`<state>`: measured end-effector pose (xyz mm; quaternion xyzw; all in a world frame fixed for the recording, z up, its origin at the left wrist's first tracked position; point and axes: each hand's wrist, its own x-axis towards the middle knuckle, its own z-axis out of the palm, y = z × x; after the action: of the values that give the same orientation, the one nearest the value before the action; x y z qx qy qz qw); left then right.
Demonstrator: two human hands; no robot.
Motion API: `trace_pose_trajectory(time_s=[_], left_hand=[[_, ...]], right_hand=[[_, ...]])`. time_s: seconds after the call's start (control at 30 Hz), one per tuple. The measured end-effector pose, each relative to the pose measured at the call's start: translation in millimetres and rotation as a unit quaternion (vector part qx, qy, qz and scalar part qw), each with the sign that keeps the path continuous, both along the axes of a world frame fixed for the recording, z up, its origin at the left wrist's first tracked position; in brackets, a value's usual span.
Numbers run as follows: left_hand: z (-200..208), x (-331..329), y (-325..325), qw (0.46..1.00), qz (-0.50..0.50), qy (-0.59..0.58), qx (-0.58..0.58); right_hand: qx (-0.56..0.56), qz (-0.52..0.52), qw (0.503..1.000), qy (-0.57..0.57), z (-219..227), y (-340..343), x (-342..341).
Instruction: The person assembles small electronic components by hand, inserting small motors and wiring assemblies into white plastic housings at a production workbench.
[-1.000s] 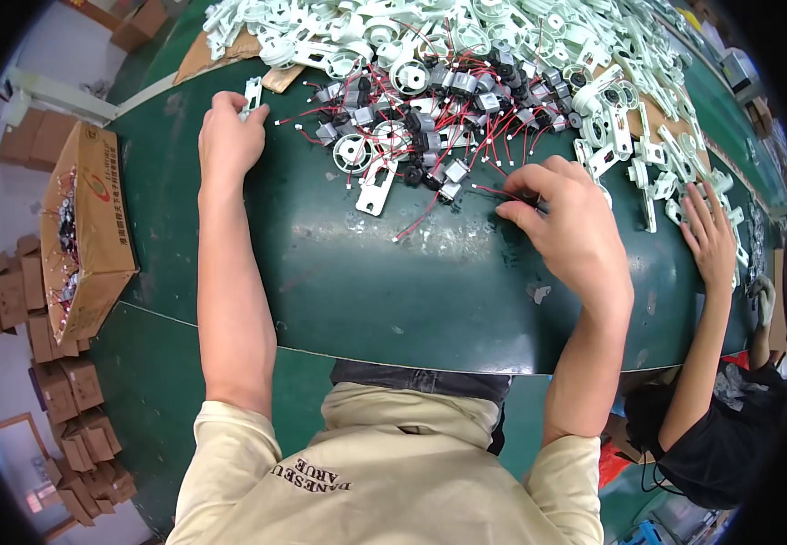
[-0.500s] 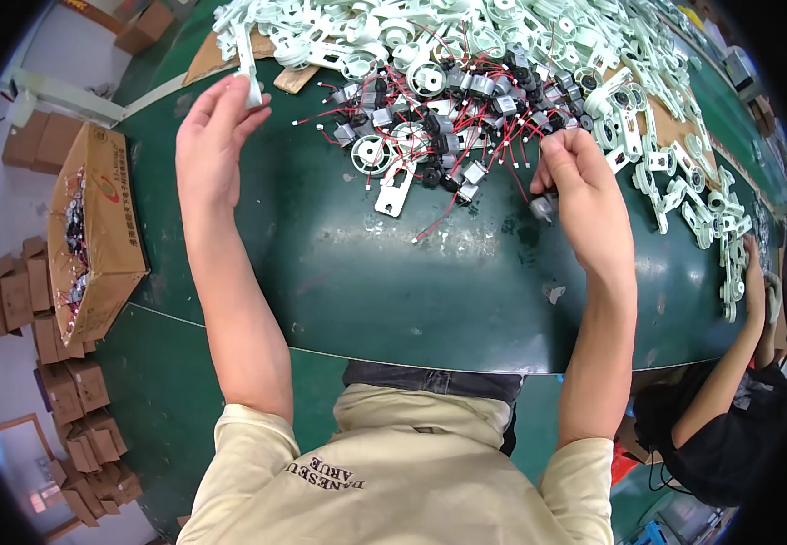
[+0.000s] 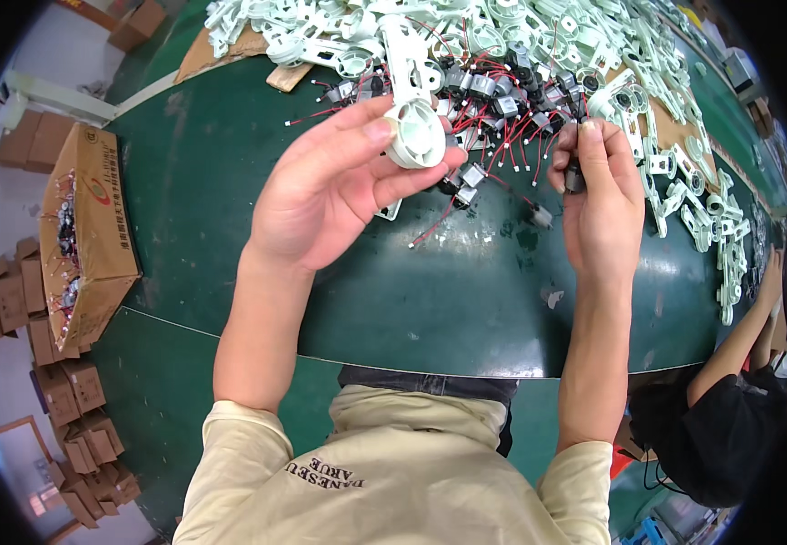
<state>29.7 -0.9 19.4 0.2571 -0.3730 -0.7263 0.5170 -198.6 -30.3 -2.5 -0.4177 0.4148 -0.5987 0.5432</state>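
Between the fingers and thumb of my left hand (image 3: 321, 186) is a pale green plastic housing (image 3: 419, 136), its round ring end toward me and its long arm pointing away. My right hand (image 3: 600, 186) pinches a small motor (image 3: 574, 174) with a dark body, held upright above the table's right part. Beyond both hands lies a heap of small motors (image 3: 505, 105) with red and black wires and white plugs. One loose motor (image 3: 540, 215) rests on the green table, to the left of my right wrist.
Many pale green housings (image 3: 520, 23) are piled across the far side of the table (image 3: 430, 309), partly on brown cardboard. At the left stands an open carton (image 3: 107, 209) with motors inside. A co-worker's arm (image 3: 743, 336) reaches in at the right edge.
My left hand has come from the far left toward the middle, bringing the pale green housing. My right hand now holds a motor slightly raised; the loose motor near it stays on the table.
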Motion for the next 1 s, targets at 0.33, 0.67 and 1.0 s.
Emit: trace_pose_trajectory(time_s=[0.33,0.67,1.0], left_hand=[[-18,-15,3,1.000,-0.014,0.009,0.019],[-18,-24,5,0.999,-0.001,-0.026,0.020],[-23,-30,5,0.995,0.041,-0.073,-0.059]], right_hand=[[-0.170,-0.012,0.969,0.181,2,28,32],[-0.194,-0.056,0.932,0.301,4,31,33],[-0.139,-0.030,0.960,0.242,2,34,36]])
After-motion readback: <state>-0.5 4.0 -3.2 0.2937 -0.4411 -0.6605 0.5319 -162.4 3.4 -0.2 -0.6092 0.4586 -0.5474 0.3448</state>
